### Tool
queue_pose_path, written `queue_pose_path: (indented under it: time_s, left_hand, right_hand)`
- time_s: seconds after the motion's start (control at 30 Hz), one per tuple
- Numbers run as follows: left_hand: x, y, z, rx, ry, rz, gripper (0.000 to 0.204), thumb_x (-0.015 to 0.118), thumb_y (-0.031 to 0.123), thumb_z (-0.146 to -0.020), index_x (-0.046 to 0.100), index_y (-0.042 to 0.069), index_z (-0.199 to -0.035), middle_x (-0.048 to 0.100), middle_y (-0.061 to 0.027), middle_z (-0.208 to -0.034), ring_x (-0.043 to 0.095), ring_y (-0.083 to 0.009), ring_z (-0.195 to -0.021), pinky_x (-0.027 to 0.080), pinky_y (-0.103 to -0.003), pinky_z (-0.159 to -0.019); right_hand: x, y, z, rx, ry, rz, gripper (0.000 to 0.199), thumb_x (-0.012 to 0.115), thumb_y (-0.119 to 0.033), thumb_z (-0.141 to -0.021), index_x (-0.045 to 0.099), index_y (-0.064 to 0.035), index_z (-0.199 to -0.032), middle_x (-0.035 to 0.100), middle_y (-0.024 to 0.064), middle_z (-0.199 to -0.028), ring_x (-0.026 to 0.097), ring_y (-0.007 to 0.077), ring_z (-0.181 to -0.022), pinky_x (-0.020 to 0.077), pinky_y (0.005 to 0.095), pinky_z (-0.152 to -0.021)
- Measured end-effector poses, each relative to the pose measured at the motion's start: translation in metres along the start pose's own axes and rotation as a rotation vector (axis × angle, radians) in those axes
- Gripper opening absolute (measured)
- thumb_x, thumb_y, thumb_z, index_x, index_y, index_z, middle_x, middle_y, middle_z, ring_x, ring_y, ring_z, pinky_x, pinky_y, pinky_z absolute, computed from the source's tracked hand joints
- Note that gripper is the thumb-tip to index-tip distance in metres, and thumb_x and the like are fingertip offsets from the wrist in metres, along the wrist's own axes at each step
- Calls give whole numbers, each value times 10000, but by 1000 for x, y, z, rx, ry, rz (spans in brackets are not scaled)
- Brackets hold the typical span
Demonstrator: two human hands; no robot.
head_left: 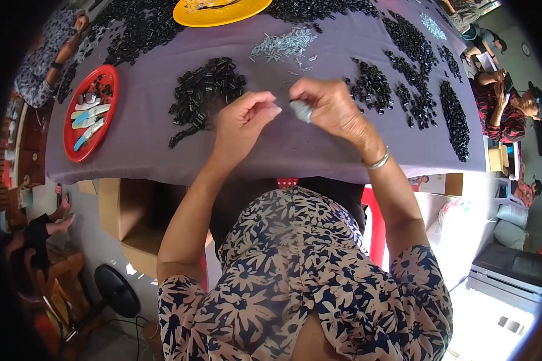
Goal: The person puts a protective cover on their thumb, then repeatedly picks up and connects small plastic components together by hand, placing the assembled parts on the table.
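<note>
My left hand (pixel 239 123) is raised over the front of the table, thumb and fingers curled towards each other; anything small between their tips is too fine to make out. Facing it, my right hand (pixel 334 108) is closed around a clump of small silvery pins (pixel 302 111), with a dark spot near the fingertips. Beside my left hand lies a heap of black rectangular plastic pieces (pixel 205 90). A loose pile of the same kind of silvery pins (pixel 283 44) lies beyond both hands. Smaller black pieces (pixel 370 87) are heaped just past my right hand.
A red oval tray (pixel 70 135) at the left holds blue-and-white tools, glasses and black bits. A yellow plate (pixel 223 14) sits at the far side. More black heaps (pixel 454 123) cover the right of the purple tablecloth (pixel 271 150). Other people (pixel 506 108) sit around.
</note>
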State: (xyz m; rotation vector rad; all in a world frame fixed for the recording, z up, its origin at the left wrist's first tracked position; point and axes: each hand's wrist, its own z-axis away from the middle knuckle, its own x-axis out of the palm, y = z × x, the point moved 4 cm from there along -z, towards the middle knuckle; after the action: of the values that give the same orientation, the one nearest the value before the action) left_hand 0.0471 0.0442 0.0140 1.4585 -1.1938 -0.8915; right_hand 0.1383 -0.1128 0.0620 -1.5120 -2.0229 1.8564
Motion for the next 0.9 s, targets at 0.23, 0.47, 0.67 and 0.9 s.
queue_pose_path:
  time_s: [0.23,0.47,0.67,0.9]
  left_hand:
    - [2,3,-1,35,-105,51,213,712,-15,-825,660,-9,-1032,635,-11,-921,579,-62,-809,483,-215,-723]
    - [-5,10,0,193,-47,-298,186,671,-49,-852,664,14,-1028,589,4,-877,554,-83,-778,468,-226,-688]
    - [-4,10,-4,307,-9,-280,156,666,-28,-857,673,18,-1005,591,-15,-853,549,-95,-743,436,-248,-628]
    - [-12,7,-6,48,46,69,105,646,15,-898,673,22,-999,618,3,-883,611,-71,-770,433,-196,-606]
  right_hand:
    - [19,-23,6,-125,44,99,131,669,8,-854,652,-30,-979,691,90,-872,652,165,-750,519,297,-677]
    - [-1,-5,-9,23,134,150,199,664,10,-844,636,-29,-1037,685,112,-906,678,235,-803,531,327,-716]
    - [-10,30,-43,-99,-88,377,191,641,33,-784,630,-2,-972,642,139,-886,635,315,-805,503,384,-725]
    - [1,33,-49,-116,-177,446,135,598,19,-799,598,11,-934,610,153,-834,610,292,-796,480,392,-716]
